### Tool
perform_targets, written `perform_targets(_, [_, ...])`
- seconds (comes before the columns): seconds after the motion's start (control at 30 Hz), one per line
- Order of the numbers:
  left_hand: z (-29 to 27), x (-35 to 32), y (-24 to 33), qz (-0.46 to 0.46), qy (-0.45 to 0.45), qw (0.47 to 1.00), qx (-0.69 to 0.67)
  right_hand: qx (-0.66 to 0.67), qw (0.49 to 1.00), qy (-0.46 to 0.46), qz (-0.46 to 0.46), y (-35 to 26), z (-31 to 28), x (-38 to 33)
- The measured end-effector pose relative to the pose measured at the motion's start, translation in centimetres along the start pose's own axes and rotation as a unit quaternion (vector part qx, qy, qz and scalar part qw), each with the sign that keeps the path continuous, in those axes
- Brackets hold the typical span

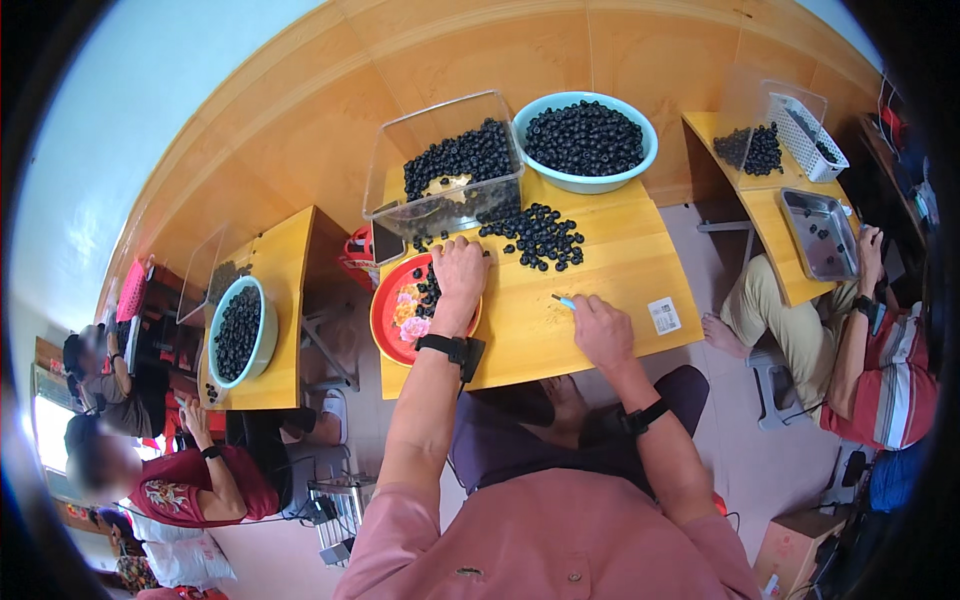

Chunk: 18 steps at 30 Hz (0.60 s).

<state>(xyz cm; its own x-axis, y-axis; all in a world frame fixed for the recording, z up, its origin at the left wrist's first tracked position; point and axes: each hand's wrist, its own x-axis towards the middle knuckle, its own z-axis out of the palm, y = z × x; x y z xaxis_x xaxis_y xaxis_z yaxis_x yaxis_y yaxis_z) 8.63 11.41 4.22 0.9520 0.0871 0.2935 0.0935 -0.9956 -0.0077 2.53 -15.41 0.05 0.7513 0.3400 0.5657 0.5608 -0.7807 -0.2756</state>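
My left hand (460,274) is above the right rim of a red round tray (391,342) with a flower pattern, its fingers curled downward. Whatever those fingers hold is hidden beneath them. Several small black round pieces (428,288) lie in the tray, next to that hand. Just beyond my fingers spreads a loose pile of the same black pieces (545,236) on the yellow table (610,262). My right hand (603,332) is closed around a small tool with a light blue handle (566,302), its thin tip pointing left, low over the tabletop.
At the back stand a clear plastic bin (440,208) and a light blue basin (590,184), both holding black pieces. A white label (664,316) sticks to the table's right side. People work at tables on both sides, with another basin (266,340) and a metal tray (826,262).
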Motion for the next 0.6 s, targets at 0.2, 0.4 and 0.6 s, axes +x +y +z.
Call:
perform_targets(0.2, [-0.9, -1.4, 1.6, 0.02, 0.001, 0.997, -0.072, 0.002, 1.0, 0.008, 0.003, 0.3, -0.3, -0.1])
perform_targets(0.4, [-3.0, -6.4, 6.1, -0.098, -0.031, 0.887, -0.45, -0.002, 1.0, -0.002, 0.012, 0.1, -0.4, 0.0])
perform_targets(0.6, [0.3, -10.2, 9.3, -0.16, -0.004, 0.755, -0.636, -0.011, 1.0, 0.004, 0.014, -0.1, -0.2, 0.1])
